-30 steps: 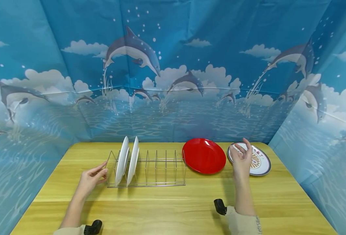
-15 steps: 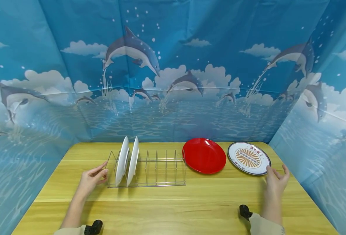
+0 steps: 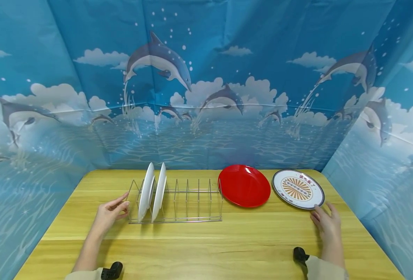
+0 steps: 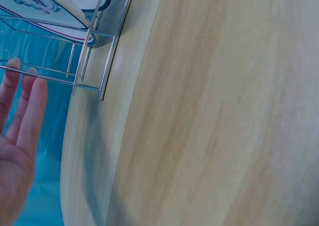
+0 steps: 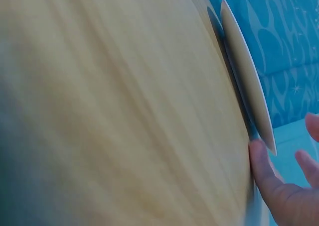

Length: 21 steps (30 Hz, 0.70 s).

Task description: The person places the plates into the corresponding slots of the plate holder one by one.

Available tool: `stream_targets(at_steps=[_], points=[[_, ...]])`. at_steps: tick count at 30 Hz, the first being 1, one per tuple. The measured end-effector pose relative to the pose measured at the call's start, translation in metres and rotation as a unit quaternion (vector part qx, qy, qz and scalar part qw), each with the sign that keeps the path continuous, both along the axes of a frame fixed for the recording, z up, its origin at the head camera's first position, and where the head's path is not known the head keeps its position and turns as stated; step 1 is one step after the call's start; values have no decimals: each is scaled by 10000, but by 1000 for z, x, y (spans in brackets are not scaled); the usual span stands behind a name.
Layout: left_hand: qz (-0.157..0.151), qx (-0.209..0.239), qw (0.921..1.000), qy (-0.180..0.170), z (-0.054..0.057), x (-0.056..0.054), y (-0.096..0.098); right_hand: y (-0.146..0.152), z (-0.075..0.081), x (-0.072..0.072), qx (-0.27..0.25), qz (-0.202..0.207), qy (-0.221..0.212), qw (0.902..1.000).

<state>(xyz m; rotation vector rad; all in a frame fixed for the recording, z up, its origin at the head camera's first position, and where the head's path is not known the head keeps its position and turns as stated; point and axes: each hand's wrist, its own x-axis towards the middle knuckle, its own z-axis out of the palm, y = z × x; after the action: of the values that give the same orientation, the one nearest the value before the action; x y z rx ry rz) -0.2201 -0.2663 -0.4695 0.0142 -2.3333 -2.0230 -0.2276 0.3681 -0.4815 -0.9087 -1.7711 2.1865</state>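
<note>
My left hand [image 3: 109, 214] holds the left end of a wire dish rack [image 3: 175, 222]. In the left wrist view its fingertips [image 4: 31, 89] lie at a rack wire. Two white plates stand on edge in the rack, one plate [image 3: 145, 194] in front of the leftmost slots and another plate [image 3: 159, 194] beside it. Blue markings show on a plate [image 4: 37, 4] in the left wrist view. At the right, my right hand [image 3: 329, 224] is at the near right rim of a patterned white plate [image 3: 298, 189]. Its thumb [image 5: 261, 161] is right by the plate's edge [image 5: 248, 69], fingers spread.
A red plate [image 3: 245, 186] lies between the rack and the patterned plate, close to the rack's right end. Several rack slots to the right hold no plate. A blue dolphin curtain [image 3: 206, 128] hangs behind and beside the wooden table [image 3: 206, 249].
My right hand has moved from above the patterned plate to the right, then slightly left and down to its near right rim. The left hand and rack have stayed put.
</note>
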Motion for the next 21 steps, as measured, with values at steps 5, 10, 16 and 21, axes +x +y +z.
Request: stream_targets(at_steps=[5,10,16,21], points=[[-7,19,10000,17,0,0,-1,1,-4,-9,349,613,-156,9974],[47,-8,10000,71,-1,-1,-1,-3,-9,-18,1095,874,-134,9900],[57,-11,9999,82,-1,-1,-1,-8,-11,-25,1382,612,-249,9882],[23,-69,10000,66,0,0,0,-7,-16,-27,1275,328,-220,9911]])
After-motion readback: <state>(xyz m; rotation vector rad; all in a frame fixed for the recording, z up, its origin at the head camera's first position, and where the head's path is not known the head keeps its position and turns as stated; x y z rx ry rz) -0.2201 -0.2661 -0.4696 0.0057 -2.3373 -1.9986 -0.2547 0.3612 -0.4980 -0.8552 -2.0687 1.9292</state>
